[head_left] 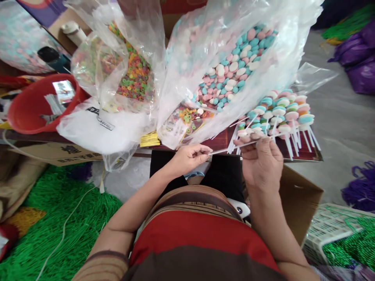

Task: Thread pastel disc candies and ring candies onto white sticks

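A thin white stick [224, 150] spans the gap between my two hands, just in front of the table edge. My left hand [189, 159] pinches its left end between thumb and fingers. The other end is in the closed fingers of my right hand [262, 162]; whether these also hold a candy is too blurred to tell. Right beyond that hand lies a pile of candy skewers [281, 111], pink, white, blue and orange pieces on white sticks. A large clear bag of pastel candies [231, 74] lies open behind, with small ring candies [187, 117] at its near end.
Left of it stands a bag of colourful ring candies [134, 78]. A red bowl [26, 105] holds white sticks or ties. Yellow twist ties [150, 139] lie at the table edge. A cardboard box [299, 199] and a white basket [331, 226] are at my right.
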`<state>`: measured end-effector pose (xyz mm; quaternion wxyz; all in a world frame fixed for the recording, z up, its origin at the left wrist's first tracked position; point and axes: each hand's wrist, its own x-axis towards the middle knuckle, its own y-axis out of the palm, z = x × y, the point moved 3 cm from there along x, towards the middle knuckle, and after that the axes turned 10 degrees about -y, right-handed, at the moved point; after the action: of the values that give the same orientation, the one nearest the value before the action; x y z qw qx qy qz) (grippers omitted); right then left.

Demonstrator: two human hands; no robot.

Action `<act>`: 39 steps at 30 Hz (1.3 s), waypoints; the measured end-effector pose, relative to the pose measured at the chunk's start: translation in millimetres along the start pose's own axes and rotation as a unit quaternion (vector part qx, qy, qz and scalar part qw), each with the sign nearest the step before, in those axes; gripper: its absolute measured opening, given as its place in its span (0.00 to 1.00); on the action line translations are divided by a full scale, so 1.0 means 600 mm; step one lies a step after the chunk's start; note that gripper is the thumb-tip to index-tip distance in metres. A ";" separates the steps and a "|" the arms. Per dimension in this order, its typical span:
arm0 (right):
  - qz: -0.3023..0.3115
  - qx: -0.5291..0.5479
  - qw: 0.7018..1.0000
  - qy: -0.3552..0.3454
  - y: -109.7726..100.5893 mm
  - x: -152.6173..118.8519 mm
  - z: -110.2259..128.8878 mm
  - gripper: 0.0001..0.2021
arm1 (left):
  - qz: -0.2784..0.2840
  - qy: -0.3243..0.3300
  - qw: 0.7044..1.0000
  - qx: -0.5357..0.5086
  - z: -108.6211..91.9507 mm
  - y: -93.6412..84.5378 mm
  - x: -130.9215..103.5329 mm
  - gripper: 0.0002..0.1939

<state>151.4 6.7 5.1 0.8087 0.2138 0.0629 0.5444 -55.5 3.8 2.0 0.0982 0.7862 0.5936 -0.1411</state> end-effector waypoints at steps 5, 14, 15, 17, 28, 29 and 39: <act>0.150 -0.130 0.980 0.020 0.009 -0.010 0.012 0.15 | 0.001 0.048 0.997 0.067 -0.018 -0.003 0.008 0.22; 0.279 -0.273 0.921 0.011 0.014 -0.032 -0.027 0.18 | -0.014 0.021 1.000 0.019 -0.012 0.020 0.054 0.20; 0.277 -0.275 0.920 0.013 0.011 -0.032 -0.029 0.18 | -0.007 0.016 1.000 0.012 -0.008 0.022 0.057 0.20; 0.276 -0.282 0.919 0.016 0.009 -0.031 -0.034 0.18 | -0.002 0.013 1.000 0.011 -0.002 0.025 0.061 0.20; 0.221 -0.208 0.950 0.070 -0.003 -0.024 -0.051 0.18 | -0.080 0.088 0.935 0.333 -0.087 -0.008 0.147 0.15; 0.218 -0.205 0.952 0.073 -0.004 -0.024 -0.051 0.17 | -0.109 0.108 0.910 0.384 -0.102 -0.016 0.171 0.16; 0.179 -0.181 0.963 0.089 -0.027 -0.025 -0.049 0.15 | -0.163 0.086 0.717 0.672 -0.156 -0.149 0.305 0.23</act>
<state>149.1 -3.8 -30.0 0.7143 0.0225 -0.0038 0.6994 -85.0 224.2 29.5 -0.5322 0.5454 0.4669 -0.4487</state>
